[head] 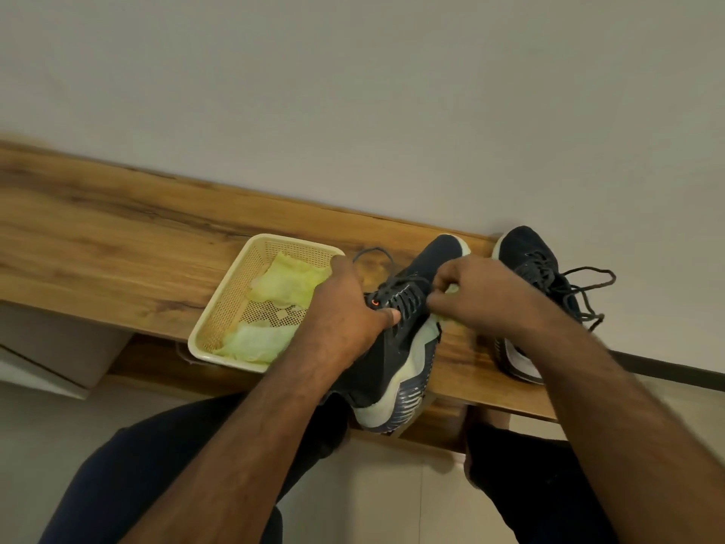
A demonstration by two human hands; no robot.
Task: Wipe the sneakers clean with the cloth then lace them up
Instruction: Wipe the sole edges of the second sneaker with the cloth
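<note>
Between both hands: sneaker [396, 347] | left hand [349, 308] gripping it | right hand [474, 292] pinching lace [408, 286]

Wall [392, 92]: I see plain, off-white paint, unmarked, filling the upper half of my view.
Tabletop [117, 245]: a long wooden plank with strong brown grain, set directly against the wall, running diagonally across my frame.
Floor [384, 500]: pale, smooth tile, visible below the tabletop edge.
Baseboard [667, 365]: dark strip at right.
Light: soft, even, dim.
</note>
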